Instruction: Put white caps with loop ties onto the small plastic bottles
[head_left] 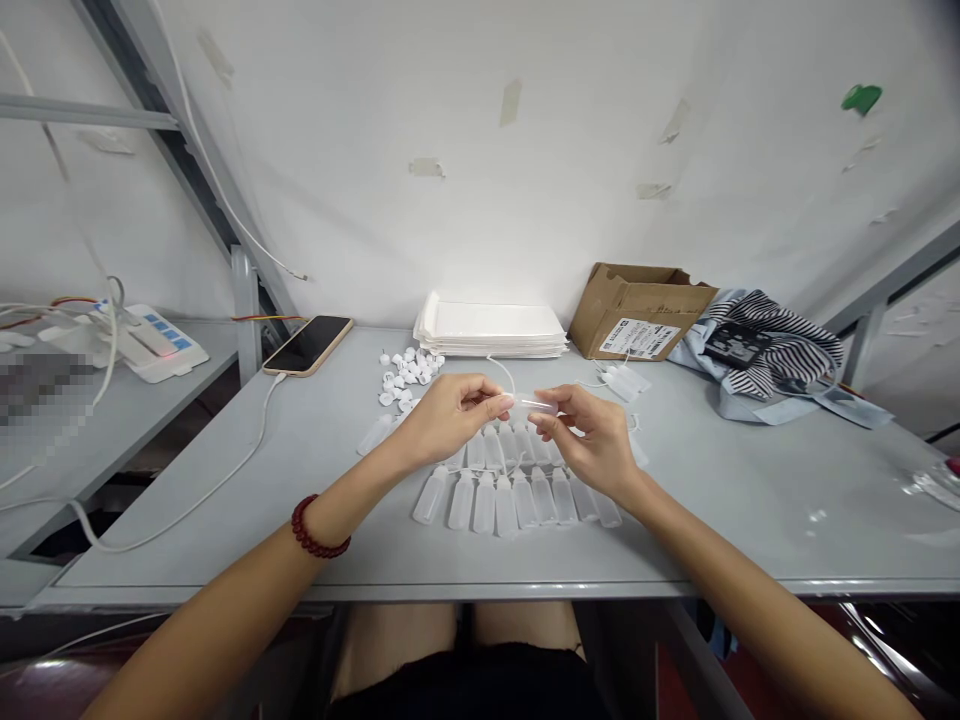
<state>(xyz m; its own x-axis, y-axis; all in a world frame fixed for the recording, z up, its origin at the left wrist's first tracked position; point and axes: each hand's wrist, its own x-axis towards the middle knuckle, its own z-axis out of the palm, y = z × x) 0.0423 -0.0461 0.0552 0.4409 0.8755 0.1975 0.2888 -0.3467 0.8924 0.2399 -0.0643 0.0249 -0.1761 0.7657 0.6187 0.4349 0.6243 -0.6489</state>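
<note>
A small translucent plastic bottle point(538, 406) lies sideways between my two hands, above the table. My right hand point(594, 436) pinches its body between thumb and fingers. At its neck end, my left hand point(453, 412) is closed with thumb and forefinger together; a thin white cord point(505, 369) curves up from there. The fingertips hide what sits on the neck. Below my hands, several similar bottles point(485, 503) lie side by side in rows, with white cords among them. Small white caps point(405, 372) are heaped loosely beyond my left hand.
A stack of white sheets or envelopes point(491, 328) stands against the wall, beside an open cardboard box point(637, 305). A few bottles point(626, 381) lie before the box. Striped cloth point(780, 345) is bunched at right. A phone point(309, 345) on a charging cable point(244, 460) lies left.
</note>
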